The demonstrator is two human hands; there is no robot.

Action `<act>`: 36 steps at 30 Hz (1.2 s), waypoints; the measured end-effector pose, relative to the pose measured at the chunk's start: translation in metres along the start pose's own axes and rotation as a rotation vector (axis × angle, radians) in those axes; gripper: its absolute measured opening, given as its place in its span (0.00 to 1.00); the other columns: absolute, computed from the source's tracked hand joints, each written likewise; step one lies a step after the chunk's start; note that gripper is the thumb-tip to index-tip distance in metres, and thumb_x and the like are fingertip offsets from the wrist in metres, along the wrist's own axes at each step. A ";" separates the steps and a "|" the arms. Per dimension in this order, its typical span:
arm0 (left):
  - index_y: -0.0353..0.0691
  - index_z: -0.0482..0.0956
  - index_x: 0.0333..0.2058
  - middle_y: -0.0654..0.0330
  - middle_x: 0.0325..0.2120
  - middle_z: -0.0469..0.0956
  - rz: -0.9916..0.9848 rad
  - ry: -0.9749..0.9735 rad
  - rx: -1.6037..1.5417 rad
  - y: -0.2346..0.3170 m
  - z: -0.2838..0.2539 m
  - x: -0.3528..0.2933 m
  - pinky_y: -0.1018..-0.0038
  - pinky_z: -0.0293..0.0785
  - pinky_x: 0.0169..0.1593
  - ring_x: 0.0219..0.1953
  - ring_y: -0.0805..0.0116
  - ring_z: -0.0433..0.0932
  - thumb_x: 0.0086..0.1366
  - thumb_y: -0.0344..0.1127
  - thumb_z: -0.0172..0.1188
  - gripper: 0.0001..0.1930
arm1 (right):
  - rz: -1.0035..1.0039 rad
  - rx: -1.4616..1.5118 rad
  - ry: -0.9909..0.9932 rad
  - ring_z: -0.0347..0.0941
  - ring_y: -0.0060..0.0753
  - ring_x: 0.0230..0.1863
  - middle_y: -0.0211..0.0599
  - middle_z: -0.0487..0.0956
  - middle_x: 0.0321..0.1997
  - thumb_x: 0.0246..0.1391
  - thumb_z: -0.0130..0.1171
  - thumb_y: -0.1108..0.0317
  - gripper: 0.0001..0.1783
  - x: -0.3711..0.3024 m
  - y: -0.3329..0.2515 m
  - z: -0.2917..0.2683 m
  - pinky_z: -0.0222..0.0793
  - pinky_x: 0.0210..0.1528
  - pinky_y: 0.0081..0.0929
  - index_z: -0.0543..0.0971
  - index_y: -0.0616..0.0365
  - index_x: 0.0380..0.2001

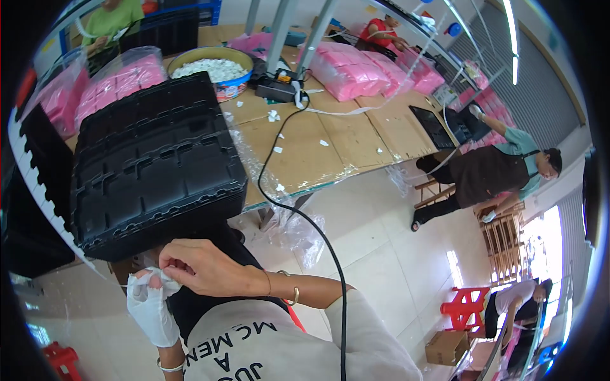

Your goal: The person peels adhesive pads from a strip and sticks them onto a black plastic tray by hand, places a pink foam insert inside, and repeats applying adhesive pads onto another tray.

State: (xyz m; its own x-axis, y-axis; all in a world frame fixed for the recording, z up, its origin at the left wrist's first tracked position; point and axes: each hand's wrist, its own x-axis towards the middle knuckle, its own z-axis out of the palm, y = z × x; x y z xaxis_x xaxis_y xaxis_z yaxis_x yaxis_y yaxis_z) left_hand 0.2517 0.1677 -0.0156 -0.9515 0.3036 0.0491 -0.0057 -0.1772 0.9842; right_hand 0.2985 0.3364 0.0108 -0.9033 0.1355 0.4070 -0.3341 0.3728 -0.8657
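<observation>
My left hand (151, 311) wears a white glove whose open tips show bare fingertips. It is held low in front of my body, with the fingers bent together; whether anything lies in them is hidden. My right hand (206, 270) is bare and closed, its thumb and fingers pinching the white cloth of the glove (170, 287) by the left fingertips. Just beyond both hands stands a stack of black plastic crates (159, 171) with ribbed, interlocking edges.
A cardboard-covered table (330, 140) carries a tub of small white pieces (216, 70), pink bagged bundles (349, 73) and a black adapter (276, 89). A black cable (330, 247) hangs across my right side. An aproned person (495, 178) stands right; others work farther off. Red stools (464, 308) stand around.
</observation>
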 end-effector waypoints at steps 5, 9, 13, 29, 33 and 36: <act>0.29 0.77 0.49 0.58 0.41 0.79 -0.026 0.085 0.100 0.014 -0.006 0.004 0.75 0.72 0.46 0.42 0.72 0.76 0.72 0.41 0.59 0.18 | -0.125 -0.037 0.017 0.74 0.42 0.30 0.41 0.75 0.32 0.56 0.61 0.75 0.05 0.000 -0.003 -0.001 0.71 0.32 0.33 0.77 0.63 0.36; 0.27 0.80 0.48 0.56 0.43 0.80 -0.037 0.052 0.213 0.016 -0.005 0.017 0.76 0.74 0.43 0.41 0.73 0.77 0.72 0.37 0.58 0.16 | -0.132 -0.133 0.003 0.77 0.44 0.35 0.41 0.77 0.36 0.56 0.61 0.77 0.07 0.000 -0.013 -0.007 0.74 0.36 0.33 0.79 0.60 0.39; 0.30 0.79 0.46 0.61 0.28 0.80 -0.202 0.040 0.002 0.015 0.000 0.019 0.82 0.69 0.20 0.19 0.80 0.72 0.71 0.35 0.60 0.13 | -0.185 -0.238 0.019 0.78 0.39 0.33 0.37 0.80 0.34 0.52 0.65 0.80 0.10 0.014 -0.032 -0.036 0.74 0.34 0.30 0.80 0.59 0.38; 0.36 0.79 0.49 0.63 0.33 0.81 -0.151 0.132 0.214 -0.044 -0.059 0.024 0.86 0.66 0.22 0.25 0.83 0.74 0.70 0.32 0.61 0.11 | -0.036 -0.868 -0.162 0.76 0.52 0.36 0.42 0.77 0.29 0.50 0.60 0.77 0.02 0.093 -0.004 -0.142 0.69 0.37 0.46 0.79 0.59 0.29; 0.35 0.79 0.50 0.61 0.36 0.81 -0.173 0.111 0.136 -0.047 -0.051 0.035 0.86 0.68 0.23 0.28 0.81 0.77 0.70 0.31 0.61 0.12 | 0.005 -0.841 -0.201 0.77 0.53 0.38 0.42 0.78 0.30 0.48 0.61 0.78 0.03 0.096 -0.013 -0.147 0.70 0.39 0.45 0.79 0.58 0.28; 0.34 0.78 0.51 0.58 0.41 0.82 0.008 0.052 0.408 -0.077 -0.060 0.050 0.85 0.74 0.26 0.32 0.77 0.81 0.70 0.29 0.59 0.13 | 0.070 -0.787 -0.260 0.77 0.53 0.40 0.43 0.79 0.30 0.45 0.61 0.79 0.06 0.091 -0.013 -0.154 0.70 0.40 0.46 0.79 0.58 0.28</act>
State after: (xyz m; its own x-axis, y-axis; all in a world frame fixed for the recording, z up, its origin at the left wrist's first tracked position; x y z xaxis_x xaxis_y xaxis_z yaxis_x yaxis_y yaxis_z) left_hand 0.1864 0.1402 -0.0992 -0.9654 0.2541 0.0587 0.1142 0.2094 0.9711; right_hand 0.2622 0.4856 0.1037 -0.9806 0.0016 0.1958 -0.0764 0.9176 -0.3901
